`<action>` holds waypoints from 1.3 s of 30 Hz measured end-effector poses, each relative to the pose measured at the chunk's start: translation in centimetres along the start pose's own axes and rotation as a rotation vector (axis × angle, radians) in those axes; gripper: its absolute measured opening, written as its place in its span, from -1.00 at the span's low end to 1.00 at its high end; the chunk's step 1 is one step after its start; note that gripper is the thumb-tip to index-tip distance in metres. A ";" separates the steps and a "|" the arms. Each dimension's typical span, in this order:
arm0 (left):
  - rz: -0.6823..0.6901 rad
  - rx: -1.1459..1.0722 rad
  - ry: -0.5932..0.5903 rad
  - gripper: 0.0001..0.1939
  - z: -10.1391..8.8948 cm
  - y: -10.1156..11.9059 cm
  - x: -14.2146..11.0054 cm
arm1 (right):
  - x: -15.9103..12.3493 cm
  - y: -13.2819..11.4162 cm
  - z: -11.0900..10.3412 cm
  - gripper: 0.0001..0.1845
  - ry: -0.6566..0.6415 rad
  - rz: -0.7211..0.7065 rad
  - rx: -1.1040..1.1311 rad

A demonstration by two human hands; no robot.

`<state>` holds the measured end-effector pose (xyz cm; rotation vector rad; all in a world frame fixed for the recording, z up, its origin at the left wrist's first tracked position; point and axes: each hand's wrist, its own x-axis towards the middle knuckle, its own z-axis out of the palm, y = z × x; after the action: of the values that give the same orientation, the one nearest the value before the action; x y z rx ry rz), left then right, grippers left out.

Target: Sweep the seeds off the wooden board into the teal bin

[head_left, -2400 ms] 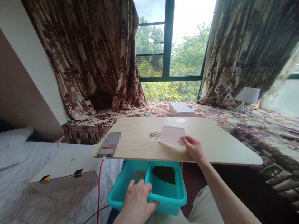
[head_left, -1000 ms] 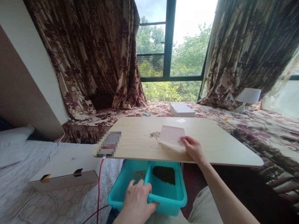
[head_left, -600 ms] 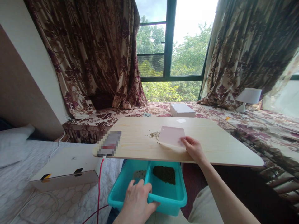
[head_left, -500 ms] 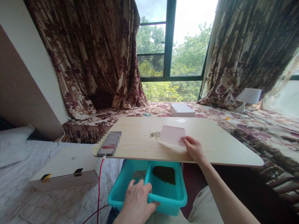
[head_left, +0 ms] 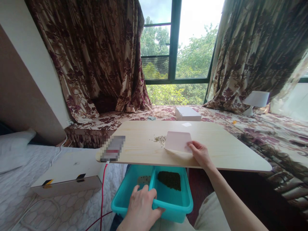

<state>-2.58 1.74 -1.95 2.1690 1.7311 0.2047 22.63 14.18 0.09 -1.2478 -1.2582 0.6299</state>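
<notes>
My right hand (head_left: 199, 152) pinches the right edge of a thin pale pink sheet (head_left: 178, 141), tilted over the wooden table. Left of the sheet lies a scatter of small greenish-brown grains (head_left: 159, 139); some may be hidden behind it. Below the table's front edge, my left hand (head_left: 143, 202) grips the near rim of a turquoise divided bin (head_left: 173, 204) at its central divider. Dark green grains (head_left: 169, 180) fill part of the bin's right compartment. In the left compartment sits a small translucent piece with a few grains (head_left: 144, 179), partly behind my fingers.
A blurred-out phone (head_left: 113, 149) with a red cable (head_left: 103, 192) lies on the left of the table (head_left: 223, 147). A white box (head_left: 69, 173) rests on the bed at left. Behind the table are another white box (head_left: 188, 113) and a lamp (head_left: 256, 99).
</notes>
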 end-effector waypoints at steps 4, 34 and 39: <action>0.009 0.000 0.010 -0.80 0.2 -0.2 -0.1 | 0.1 0.2 0.0 -0.72 -0.035 -0.015 -0.024; 0.010 0.006 0.020 -0.82 0.3 -0.2 0.1 | 0.2 0.4 0.2 -0.64 -0.114 -0.039 -0.001; 0.013 0.005 0.017 -0.81 0.4 -0.2 0.1 | 0.2 0.5 0.2 -0.62 -0.129 -0.042 0.022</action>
<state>-2.65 1.78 -2.37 2.1889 1.7283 0.2235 22.61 14.55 -0.30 -1.1751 -1.3771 0.7008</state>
